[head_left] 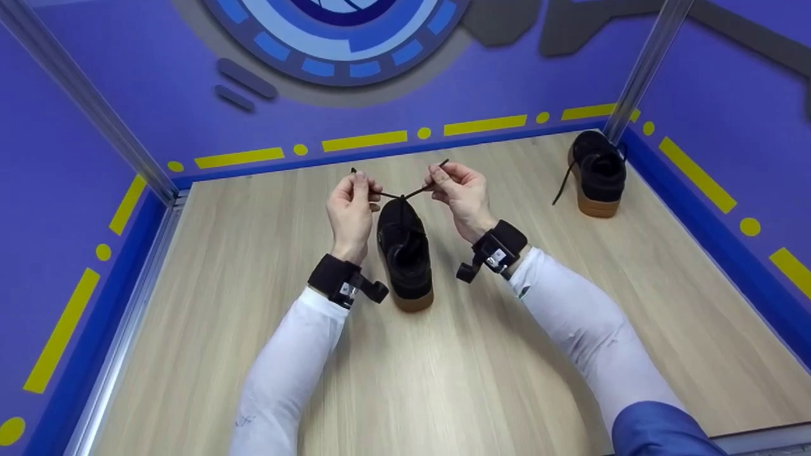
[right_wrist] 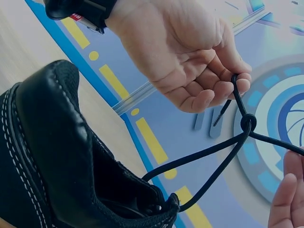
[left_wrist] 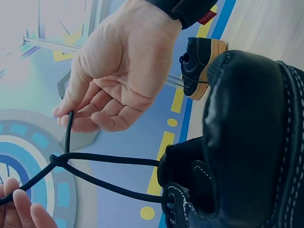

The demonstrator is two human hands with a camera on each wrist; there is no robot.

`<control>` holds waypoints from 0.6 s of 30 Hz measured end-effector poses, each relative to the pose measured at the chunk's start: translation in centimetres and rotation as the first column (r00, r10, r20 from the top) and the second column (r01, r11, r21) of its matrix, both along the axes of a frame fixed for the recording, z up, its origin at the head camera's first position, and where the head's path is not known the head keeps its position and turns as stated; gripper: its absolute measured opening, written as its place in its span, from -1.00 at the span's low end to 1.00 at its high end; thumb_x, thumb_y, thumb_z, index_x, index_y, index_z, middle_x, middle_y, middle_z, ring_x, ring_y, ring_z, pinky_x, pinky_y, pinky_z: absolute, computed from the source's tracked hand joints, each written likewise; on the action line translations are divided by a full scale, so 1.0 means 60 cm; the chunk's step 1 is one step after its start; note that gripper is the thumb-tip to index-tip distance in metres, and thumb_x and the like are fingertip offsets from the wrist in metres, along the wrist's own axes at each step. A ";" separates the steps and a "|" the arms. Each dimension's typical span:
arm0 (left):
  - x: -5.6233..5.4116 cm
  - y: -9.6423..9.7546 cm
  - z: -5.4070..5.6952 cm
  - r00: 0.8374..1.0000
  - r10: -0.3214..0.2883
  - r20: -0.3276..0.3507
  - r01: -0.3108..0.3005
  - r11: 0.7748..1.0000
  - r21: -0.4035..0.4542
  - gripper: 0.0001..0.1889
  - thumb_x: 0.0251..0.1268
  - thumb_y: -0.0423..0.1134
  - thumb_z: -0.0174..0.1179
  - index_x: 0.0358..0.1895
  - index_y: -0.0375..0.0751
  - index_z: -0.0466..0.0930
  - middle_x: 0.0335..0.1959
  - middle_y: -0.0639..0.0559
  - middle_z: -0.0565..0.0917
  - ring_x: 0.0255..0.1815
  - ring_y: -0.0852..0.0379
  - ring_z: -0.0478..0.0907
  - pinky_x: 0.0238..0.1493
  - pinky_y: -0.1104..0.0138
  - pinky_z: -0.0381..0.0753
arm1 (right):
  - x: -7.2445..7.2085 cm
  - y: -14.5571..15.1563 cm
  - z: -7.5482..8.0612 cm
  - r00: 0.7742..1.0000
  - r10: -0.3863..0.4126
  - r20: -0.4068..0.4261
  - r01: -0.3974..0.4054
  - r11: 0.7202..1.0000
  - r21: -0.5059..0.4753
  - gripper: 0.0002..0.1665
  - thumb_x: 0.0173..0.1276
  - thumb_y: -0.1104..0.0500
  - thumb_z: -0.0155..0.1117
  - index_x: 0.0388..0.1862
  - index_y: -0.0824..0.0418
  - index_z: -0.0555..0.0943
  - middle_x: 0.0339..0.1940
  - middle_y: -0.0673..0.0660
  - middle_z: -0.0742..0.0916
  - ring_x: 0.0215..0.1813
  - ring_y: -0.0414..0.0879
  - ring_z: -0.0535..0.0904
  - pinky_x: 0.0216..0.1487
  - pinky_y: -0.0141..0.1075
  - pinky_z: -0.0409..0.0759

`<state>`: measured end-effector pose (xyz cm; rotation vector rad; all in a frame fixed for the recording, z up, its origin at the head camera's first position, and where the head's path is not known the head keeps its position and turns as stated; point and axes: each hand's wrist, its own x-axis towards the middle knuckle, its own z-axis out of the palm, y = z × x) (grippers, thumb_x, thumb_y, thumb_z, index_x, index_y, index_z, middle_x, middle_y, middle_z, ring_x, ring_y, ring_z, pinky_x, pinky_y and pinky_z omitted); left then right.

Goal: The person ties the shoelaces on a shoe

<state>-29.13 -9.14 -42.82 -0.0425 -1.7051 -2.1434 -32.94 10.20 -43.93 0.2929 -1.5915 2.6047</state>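
A black shoe (head_left: 408, 269) with a tan sole stands on the table between my hands, its toe pointing away from me. Its two black lace ends rise from the shoe and cross in a small loose knot (right_wrist: 248, 122) held above it. My left hand (head_left: 351, 212) pinches one lace end between thumb and forefinger, a short tip hanging past the fingers. On the other side my right hand (head_left: 461, 196) pinches the second lace end (head_left: 418, 190) the same way. Both laces run tight outward from the knot.
A matching black shoe (head_left: 599, 177) stands at the table's far right corner, one lace hanging down its left side. Blue-purple panels (head_left: 393, 114) with yellow marks enclose the wooden table (head_left: 253, 304) at the back and both sides, with metal posts (head_left: 646, 69) at the corners.
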 end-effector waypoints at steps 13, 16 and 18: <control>0.003 -0.013 -0.013 0.998 0.050 0.024 -0.050 0.999 -0.002 -0.67 0.71 -0.16 0.02 -0.26 -0.28 0.61 -0.38 0.04 0.71 -0.38 0.16 0.63 -0.37 0.37 0.60 | 0.000 0.019 -0.013 0.996 -0.060 0.062 0.061 0.998 -0.027 -0.88 0.48 0.28 0.39 -0.15 0.36 0.70 -0.39 0.11 0.80 -0.37 -0.16 0.77 -0.39 -0.39 0.71; 0.002 -0.015 -0.016 0.998 0.056 0.032 -0.057 0.998 0.026 -0.68 0.70 -0.19 0.02 -0.27 -0.29 0.60 -0.40 0.04 0.70 -0.35 0.11 0.67 -0.37 0.36 0.64 | 0.001 0.022 -0.017 0.995 -0.066 0.075 0.069 0.997 -0.042 -0.91 0.50 0.28 0.36 -0.19 0.32 0.68 -0.38 0.13 0.79 -0.35 -0.13 0.77 -0.34 -0.35 0.75; 0.001 -0.015 -0.018 0.998 0.046 0.038 -0.048 0.997 0.068 -0.68 0.71 -0.20 0.01 -0.28 -0.29 0.59 -0.41 0.02 0.69 -0.34 0.08 0.69 -0.35 0.36 0.69 | 0.002 0.023 -0.019 0.995 -0.064 0.075 0.068 0.996 -0.054 -0.90 0.54 0.28 0.31 -0.22 0.30 0.65 -0.38 0.15 0.77 -0.33 -0.10 0.78 -0.29 -0.31 0.78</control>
